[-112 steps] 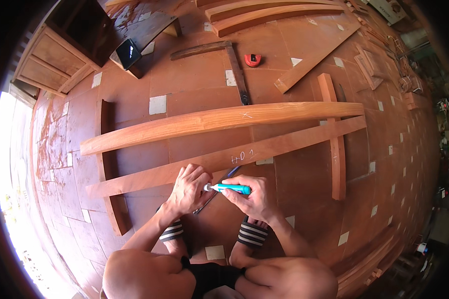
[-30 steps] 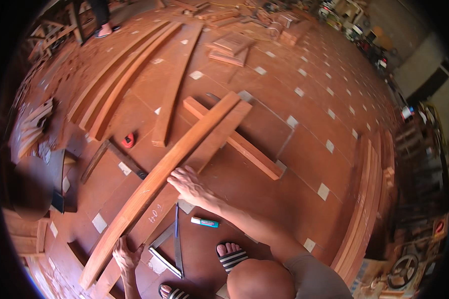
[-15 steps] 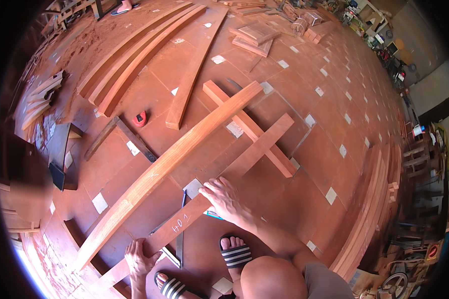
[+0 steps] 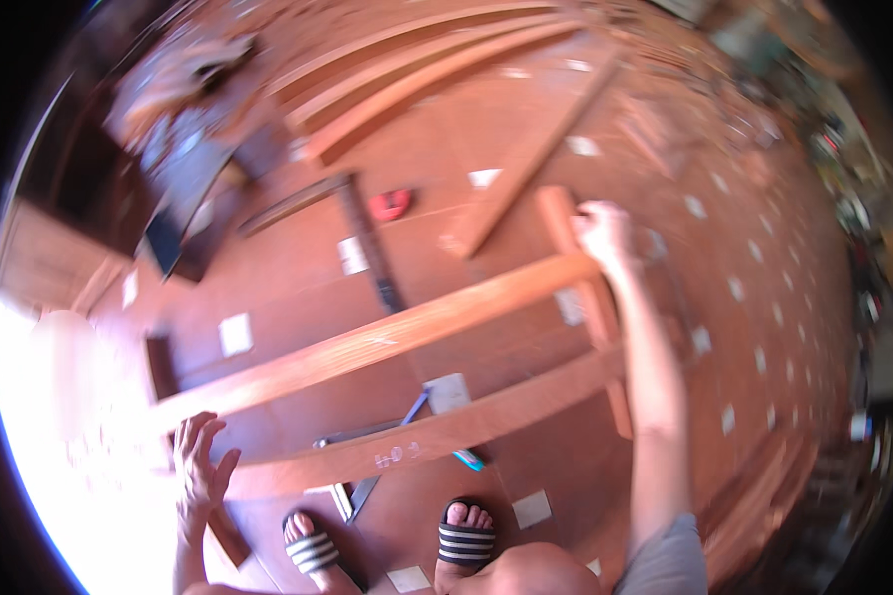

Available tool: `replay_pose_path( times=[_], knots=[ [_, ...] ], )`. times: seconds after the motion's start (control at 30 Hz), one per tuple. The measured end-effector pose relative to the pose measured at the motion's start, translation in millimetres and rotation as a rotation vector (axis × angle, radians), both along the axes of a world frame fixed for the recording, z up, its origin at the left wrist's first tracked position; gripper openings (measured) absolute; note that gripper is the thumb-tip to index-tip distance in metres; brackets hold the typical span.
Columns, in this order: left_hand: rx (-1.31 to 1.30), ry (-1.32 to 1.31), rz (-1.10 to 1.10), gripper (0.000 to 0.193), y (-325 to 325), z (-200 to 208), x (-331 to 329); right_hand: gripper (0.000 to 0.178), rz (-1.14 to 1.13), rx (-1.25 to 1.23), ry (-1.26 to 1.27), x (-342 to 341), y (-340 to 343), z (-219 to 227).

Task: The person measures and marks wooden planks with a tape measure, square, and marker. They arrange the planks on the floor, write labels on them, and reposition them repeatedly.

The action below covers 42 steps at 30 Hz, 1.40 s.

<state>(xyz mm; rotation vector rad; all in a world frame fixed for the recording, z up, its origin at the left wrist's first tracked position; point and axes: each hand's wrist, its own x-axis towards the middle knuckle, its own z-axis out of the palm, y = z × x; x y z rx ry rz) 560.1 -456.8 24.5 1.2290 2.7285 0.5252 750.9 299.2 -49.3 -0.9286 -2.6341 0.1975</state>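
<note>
A long, slightly curved wooden beam [image 4: 382,339] with a white chalk mark lies in front of me. My left hand [image 4: 200,464] is close to its left end, fingers spread and thumb apart. By its right end is my right hand [image 4: 605,233], beside a wooden crosspiece [image 4: 558,220]; blur hides what its fingers do. Nearer my feet lies a second wooden board [image 4: 486,421] with chalk writing. Both long pieces rest across the crosspiece at the right. A blue pencil [image 4: 415,407] and a teal-ended tool [image 4: 468,460] show beside the second board.
A dark carpenter's square [image 4: 367,243] and a red tape measure [image 4: 391,204] lie beyond the beam. Farther off are a straight plank [image 4: 541,149] and several curved beams [image 4: 417,84]. Stacked timber [image 4: 764,486] lies at the right. My sandalled feet [image 4: 466,531] are at the near edge.
My right hand has left the nearer board and reached out to the far beam's right end. My left hand has moved off the nearer board toward the far beam's left end. The view has turned left.
</note>
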Motion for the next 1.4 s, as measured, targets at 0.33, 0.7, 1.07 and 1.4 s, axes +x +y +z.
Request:
replay_pose_path(
  times=[0.33, 0.7, 1.07, 1.4],
  knots=[
    [-0.408, -0.029, 0.296, 0.044, -104.9, 32.4, 66.4, 0.056, -0.317, -0.168, -0.665, -36.8, 173.5, -78.8],
    [-0.511, 0.065, 0.372, 0.045, -178.5, 40.1, 99.7, 0.030, -0.464, 0.047, -0.549, -42.2, 175.4, -110.8],
    [-0.399, -0.038, 0.184, 0.050, -134.1, 27.8, 72.9, 0.030, 0.138, -0.020, 0.405, -87.0, 57.9, 13.6],
    [-0.148, -0.034, -0.184, 0.061, -33.1, -67.8, 39.4, 0.016, 0.597, -0.726, 0.132, 48.3, -364.2, 66.1]
  ],
)
